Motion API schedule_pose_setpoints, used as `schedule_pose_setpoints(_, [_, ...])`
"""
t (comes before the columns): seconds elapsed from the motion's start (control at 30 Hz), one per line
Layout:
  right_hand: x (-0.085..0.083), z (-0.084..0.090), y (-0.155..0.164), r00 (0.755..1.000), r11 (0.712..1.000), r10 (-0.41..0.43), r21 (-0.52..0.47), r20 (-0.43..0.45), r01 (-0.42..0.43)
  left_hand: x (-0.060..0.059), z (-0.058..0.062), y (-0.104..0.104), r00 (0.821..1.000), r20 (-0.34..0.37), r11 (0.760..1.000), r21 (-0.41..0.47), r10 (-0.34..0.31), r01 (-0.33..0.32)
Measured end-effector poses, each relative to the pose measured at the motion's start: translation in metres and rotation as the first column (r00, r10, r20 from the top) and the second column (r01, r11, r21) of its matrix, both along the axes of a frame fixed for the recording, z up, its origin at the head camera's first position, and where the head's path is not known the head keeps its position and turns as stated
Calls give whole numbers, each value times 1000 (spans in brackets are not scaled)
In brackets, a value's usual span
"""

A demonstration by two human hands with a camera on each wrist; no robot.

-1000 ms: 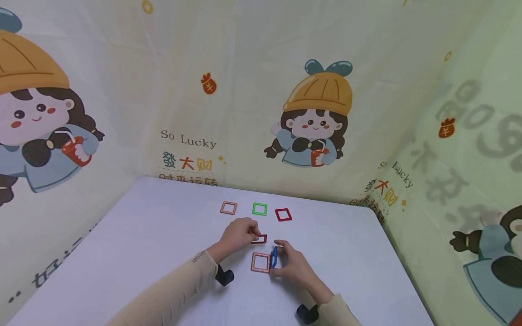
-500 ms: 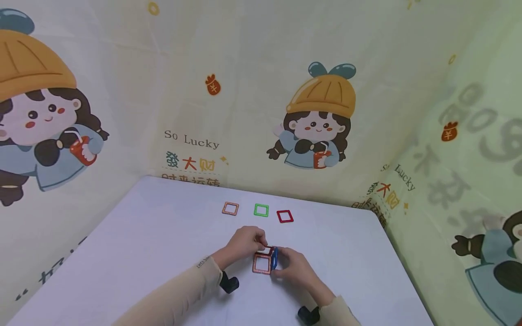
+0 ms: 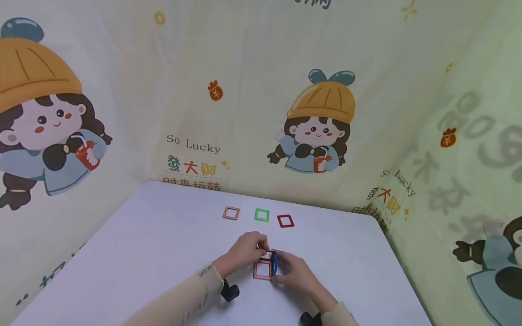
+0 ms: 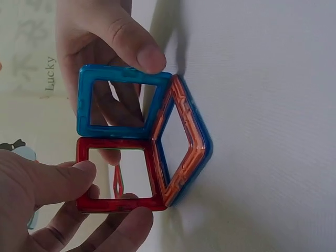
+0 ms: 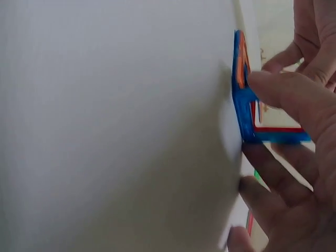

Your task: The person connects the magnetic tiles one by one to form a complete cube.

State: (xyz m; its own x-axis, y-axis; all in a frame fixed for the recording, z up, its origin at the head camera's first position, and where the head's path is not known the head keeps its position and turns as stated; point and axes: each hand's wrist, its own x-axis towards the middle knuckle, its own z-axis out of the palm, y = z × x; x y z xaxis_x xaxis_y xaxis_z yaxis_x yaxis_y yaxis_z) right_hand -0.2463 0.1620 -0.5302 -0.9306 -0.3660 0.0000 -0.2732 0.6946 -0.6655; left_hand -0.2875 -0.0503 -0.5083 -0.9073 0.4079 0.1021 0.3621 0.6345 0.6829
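My left hand (image 3: 244, 249) pinches an upright red magnetic tile (image 4: 121, 204) between thumb and fingers. In the left wrist view, its lower edge meets a flat orange square tile (image 4: 184, 170) with blue showing along its underside. A blue magnetic tile (image 4: 85, 100) stands on the neighbouring edge of that base, side by side with the red one at a corner. My right hand (image 3: 299, 271) holds the blue tile, its thumb at the near edge and its fingers behind. In the right wrist view, the right thumb (image 5: 278, 89) partly covers the tiles.
Beyond the hands, an orange tile frame (image 3: 224, 213), a green one (image 3: 256, 214) and a red one (image 3: 287, 226) lie flat in a row on the white table (image 3: 183, 235). A printed cloth (image 3: 253, 90) surrounds the table's back and sides.
The left hand has brought the red tile nearer, down to the far edge of the orange base beside the blue tile. The right hand has stayed on the blue tile. The head view has shifted slightly.
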Motion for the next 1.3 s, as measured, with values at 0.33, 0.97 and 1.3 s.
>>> schedule_pose_setpoints(0.33, [-20, 9, 5, 1000, 999, -17, -34, -15, 17, 2, 1, 1, 1000, 13, 1000, 15, -8, 7])
schedule_pose_setpoints(0.97, [-26, 7, -1, 997, 999, -46, -14, -59, 45, -32, 13, -26, 993, 115, 998, 62, -29, 22])
schedule_pose_setpoints(1.3, [-26, 9, -3, 999, 1000, -23, 5, -42, 23, -88, -2, -80, 951, -90, 930, -199, 296, -309])
